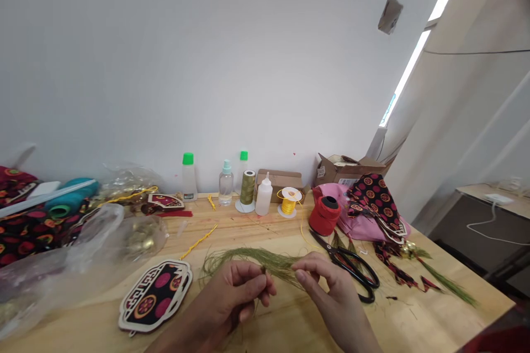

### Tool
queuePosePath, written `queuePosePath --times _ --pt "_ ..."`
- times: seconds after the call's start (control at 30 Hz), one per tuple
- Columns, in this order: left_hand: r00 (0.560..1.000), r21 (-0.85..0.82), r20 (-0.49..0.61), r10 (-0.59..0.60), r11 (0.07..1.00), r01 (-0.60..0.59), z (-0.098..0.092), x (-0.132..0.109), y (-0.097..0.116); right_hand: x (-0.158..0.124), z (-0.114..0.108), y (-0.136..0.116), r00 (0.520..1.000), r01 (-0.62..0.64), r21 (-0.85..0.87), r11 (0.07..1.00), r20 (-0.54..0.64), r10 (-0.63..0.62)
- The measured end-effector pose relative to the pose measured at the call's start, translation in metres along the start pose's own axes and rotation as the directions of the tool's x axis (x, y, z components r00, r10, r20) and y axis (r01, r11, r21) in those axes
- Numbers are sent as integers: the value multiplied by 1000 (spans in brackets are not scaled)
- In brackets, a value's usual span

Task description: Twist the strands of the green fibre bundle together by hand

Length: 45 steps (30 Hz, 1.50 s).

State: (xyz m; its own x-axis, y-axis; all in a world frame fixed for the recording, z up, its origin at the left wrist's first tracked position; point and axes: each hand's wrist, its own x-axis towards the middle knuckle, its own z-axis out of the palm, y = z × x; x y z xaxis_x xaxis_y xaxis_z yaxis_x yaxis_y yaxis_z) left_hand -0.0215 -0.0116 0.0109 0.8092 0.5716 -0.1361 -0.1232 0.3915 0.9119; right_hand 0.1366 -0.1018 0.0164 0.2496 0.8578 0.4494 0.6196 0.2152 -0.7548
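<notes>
While hovering low over the table (430,303), clamped tight on the green fibre bundle (248,257) with left hand (238,292) and right hand (327,287), fingertips nearly meeting, just left of the black scissors (351,271).

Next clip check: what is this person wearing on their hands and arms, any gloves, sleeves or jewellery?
Nothing is worn. The left hand and the right hand are bare, with no gloves, rings, watch or bands visible. The wrists are uncovered down to the picture's lower edge, and no sleeve shows.
</notes>
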Motion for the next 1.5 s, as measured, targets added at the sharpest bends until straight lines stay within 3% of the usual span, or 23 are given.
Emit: queuePosePath --times 0.47,0.67,0.77,0.93,1.03,1.13,1.5 --pt "999 34 33 -11 999 10 -1 2 -1 7 10 1 992 -118 260 958 -20 127" --pt "999 7 42 -7 1000 7 -1 0 -4 8 8 -7 998 -29 70 997 -47 32" --pt "1000 -99 0 5 995 -5 -3 2 -6 9 2 -15 998 56 -26 998 -34 -57" --pt "990 -262 -137 45 962 -80 -11 8 -7 8 -10 -30 977 181 -124 976 133 -165" --pt "995 -272 -86 50 960 -72 -11 9 -7 8 -9 -38 957 238 -179 955 210 -200" --pt "999 -256 -14 45 966 -47 -7 7 -6 13 -1 -40 954 268 -287 920 213 -211" --pt "1000 -279 1 -26 960 25 -2 1 -3 24 16 -32 949 308 -477 823 221 -226"
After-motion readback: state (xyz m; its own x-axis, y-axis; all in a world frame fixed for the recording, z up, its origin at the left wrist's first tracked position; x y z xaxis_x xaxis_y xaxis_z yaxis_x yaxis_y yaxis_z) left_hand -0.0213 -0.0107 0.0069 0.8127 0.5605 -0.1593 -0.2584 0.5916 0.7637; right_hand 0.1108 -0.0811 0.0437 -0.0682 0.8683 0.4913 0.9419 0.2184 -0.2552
